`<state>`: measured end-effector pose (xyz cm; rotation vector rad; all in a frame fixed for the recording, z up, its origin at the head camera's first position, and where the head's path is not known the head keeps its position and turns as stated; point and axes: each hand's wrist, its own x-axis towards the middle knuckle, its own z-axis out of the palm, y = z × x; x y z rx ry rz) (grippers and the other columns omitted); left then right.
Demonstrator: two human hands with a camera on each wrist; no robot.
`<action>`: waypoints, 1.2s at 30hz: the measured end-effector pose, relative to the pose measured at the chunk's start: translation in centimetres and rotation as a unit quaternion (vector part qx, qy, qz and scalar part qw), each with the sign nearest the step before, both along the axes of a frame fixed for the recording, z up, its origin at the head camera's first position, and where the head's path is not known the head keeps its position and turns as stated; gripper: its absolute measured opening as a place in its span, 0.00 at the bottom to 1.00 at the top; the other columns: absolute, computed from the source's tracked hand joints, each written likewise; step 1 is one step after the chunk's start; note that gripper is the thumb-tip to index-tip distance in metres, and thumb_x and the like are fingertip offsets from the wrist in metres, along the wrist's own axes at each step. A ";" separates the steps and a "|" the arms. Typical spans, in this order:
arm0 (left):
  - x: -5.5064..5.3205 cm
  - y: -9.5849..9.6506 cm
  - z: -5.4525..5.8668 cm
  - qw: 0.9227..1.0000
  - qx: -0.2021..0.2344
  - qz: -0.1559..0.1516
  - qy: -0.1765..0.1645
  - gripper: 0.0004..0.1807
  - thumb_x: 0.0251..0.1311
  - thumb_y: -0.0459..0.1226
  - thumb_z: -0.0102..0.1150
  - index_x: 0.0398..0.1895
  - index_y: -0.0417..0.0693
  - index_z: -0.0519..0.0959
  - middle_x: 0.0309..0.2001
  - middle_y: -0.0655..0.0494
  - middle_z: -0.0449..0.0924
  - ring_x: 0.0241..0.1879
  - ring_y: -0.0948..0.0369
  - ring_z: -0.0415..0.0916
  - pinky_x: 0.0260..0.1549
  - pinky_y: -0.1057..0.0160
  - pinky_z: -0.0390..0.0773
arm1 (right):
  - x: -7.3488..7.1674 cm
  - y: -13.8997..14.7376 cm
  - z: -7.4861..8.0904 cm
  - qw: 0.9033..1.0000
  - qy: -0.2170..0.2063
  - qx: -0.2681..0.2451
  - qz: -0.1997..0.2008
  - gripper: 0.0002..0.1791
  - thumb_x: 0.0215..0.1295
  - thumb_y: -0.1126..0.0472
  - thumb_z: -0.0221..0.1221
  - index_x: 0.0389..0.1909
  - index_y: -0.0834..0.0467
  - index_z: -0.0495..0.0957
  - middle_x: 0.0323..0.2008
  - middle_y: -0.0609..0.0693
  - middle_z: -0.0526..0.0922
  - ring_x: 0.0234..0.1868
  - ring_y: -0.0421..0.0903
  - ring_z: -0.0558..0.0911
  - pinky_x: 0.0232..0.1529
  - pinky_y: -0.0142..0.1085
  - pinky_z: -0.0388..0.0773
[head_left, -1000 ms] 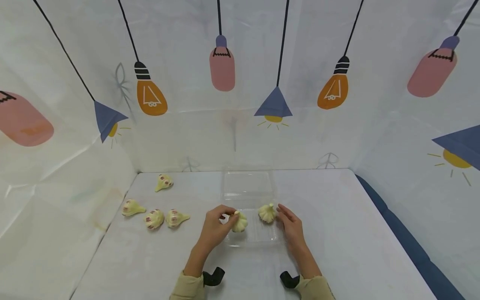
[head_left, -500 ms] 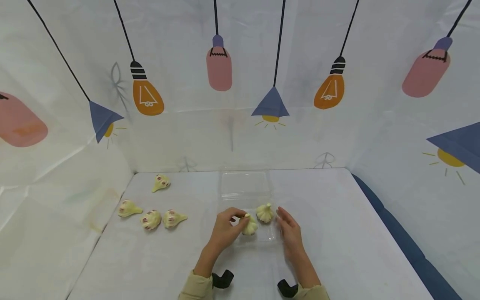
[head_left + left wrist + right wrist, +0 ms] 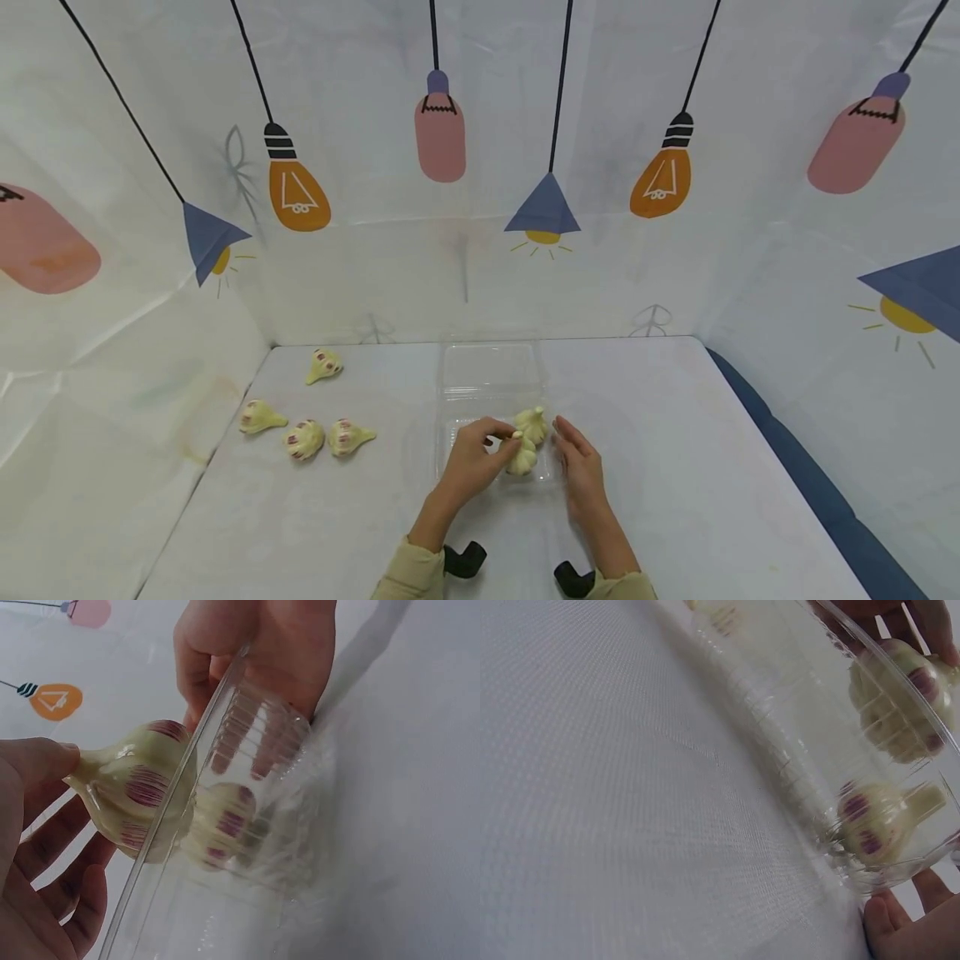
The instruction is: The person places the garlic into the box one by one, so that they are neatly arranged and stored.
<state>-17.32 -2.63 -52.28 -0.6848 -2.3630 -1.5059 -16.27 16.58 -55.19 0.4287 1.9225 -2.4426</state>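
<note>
My left hand [image 3: 474,457] pinches a garlic bulb [image 3: 142,791] by its stem, with fingertips and thumb. The bulb is pale with purple streaks and is held at the near rim of a clear plastic clamshell box [image 3: 491,367]. A second garlic bulb [image 3: 874,823] lies in the box, close to its right end. Beside that end stands my right hand [image 3: 583,477], its fingers extended along the outside of the clear wall and seemingly touching it. In the left wrist view, the box wall partly covers the right fingers and the second bulb.
Several garlic bulbs lie at the left of the white table [image 3: 675,467]: one at the back [image 3: 325,365], others nearer [image 3: 303,439]. The box's lid is folded back toward the wall sheet [image 3: 360,275], which is printed with lamps.
My left hand has carried the held garlic bulb rightward across the box, up close to the other bulb. My right hand has stayed by the box's right side.
</note>
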 end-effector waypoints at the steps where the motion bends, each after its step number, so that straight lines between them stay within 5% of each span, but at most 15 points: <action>1: 0.0 0.2 -0.1 1.000 -0.002 -0.001 0.001 0.07 0.59 0.38 0.67 0.38 0.46 0.84 0.36 0.61 0.84 0.37 0.66 0.79 0.34 0.54 0.80 | 0.0 0.0 0.0 1.000 -0.001 -0.002 -0.002 0.24 0.72 0.68 0.49 0.68 0.64 0.65 0.69 0.56 0.65 0.71 0.48 0.60 0.68 0.43 0.56; 9: -0.3 1.2 -0.4 1.000 -0.021 -0.001 0.019 0.05 0.58 0.38 0.68 0.36 0.48 0.84 0.33 0.61 0.83 0.35 0.65 0.80 0.31 0.58 0.80 | -0.1 0.1 0.0 1.000 -0.003 -0.012 -0.010 0.25 0.71 0.67 0.52 0.68 0.65 0.66 0.68 0.55 0.67 0.70 0.46 0.60 0.68 0.42 0.57; 36: -1.0 2.5 -1.0 0.998 -0.050 -0.030 -0.025 0.05 0.59 0.38 0.67 0.35 0.48 0.85 0.34 0.64 0.84 0.35 0.69 0.79 0.36 0.66 0.77 | -0.2 0.1 -0.2 1.000 0.007 -0.012 -0.009 0.23 0.74 0.67 0.47 0.68 0.65 0.65 0.68 0.56 0.66 0.70 0.47 0.61 0.68 0.44 0.56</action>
